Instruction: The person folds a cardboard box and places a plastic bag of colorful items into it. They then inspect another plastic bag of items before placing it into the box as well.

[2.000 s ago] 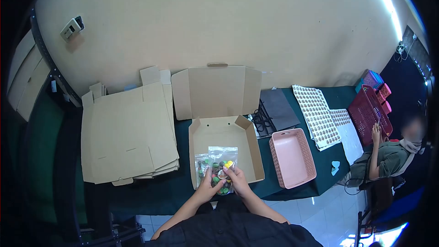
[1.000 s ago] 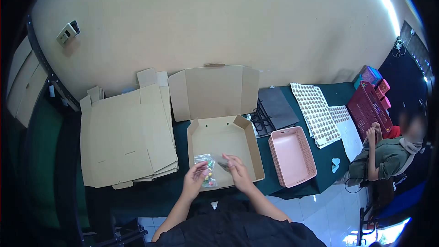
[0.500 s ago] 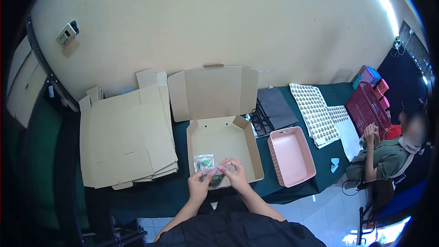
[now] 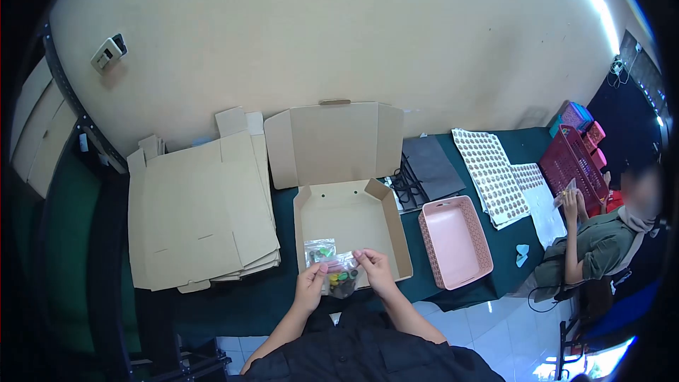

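Note:
My left hand and my right hand pinch the two upper corners of a clear zip bag. Small dark, green and yellow pieces sit in the bottom of this bag. It hangs over the near edge of an open cardboard box, whose lid stands up against the wall. Inside the box, behind my left hand, lies a second zip bag with green and dark pieces. What the pieces are is too small to make out.
Flattened cardboard boxes are stacked on the left. To the right are a pink basket, black paper bags and sticker sheets. A co-worker works by a maroon basket, holding a small clear bag.
My hands have moved apart, stretching the bag's top between them, and its contents now show more plainly. The co-worker's hands have risen slightly with a small bag.

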Tool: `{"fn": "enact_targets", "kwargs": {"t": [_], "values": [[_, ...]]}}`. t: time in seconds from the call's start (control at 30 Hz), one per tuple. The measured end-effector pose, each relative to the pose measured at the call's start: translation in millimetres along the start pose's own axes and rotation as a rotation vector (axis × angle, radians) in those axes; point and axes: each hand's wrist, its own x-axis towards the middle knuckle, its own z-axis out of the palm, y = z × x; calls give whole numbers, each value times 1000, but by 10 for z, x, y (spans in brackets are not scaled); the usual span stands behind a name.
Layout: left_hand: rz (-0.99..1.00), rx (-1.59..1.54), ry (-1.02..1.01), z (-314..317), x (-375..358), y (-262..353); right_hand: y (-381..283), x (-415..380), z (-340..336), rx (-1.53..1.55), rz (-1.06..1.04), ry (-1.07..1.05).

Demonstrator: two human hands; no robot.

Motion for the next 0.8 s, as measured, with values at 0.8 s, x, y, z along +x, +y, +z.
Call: {"fn": "enact_targets", "kwargs": {"t": [0.8], "values": [[-363, -102, 59, 96, -59, -321, 419, -117, 211, 64, 116, 8]]}}
